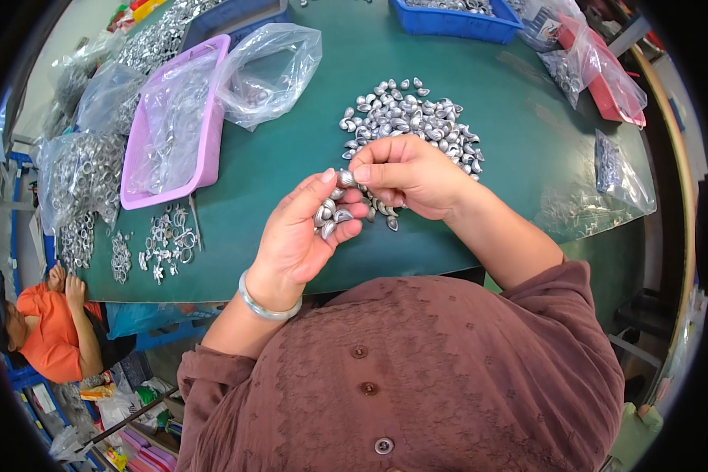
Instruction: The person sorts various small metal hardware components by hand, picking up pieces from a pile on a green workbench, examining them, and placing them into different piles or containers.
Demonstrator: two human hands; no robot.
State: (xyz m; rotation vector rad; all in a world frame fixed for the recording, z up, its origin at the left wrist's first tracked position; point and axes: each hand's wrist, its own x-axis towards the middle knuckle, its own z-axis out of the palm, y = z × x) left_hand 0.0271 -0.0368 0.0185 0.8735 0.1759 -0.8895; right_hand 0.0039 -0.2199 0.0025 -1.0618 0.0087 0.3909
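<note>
Several small silver shell-shaped metal pieces (326,216) rest in the curled fingers of my left hand (287,236), which wears a pale bangle. Thumb and forefinger of my right hand (417,177) pinch one such shell-shaped piece (347,178) right by the left thumb tip. Both hands meet just above the near side of a loose pile of the same pieces (417,118), spread on the green tabletop (291,157). Part of the pile lies hidden behind my right hand.
To the left stands a pink tray (212,141) lined with plastic, a clear bag (279,75) beside it. Small metal rings (169,240) lie near the left edge, where a person in orange (55,330) works. A blue bin (456,22) and red basket (606,82) stand farther off.
</note>
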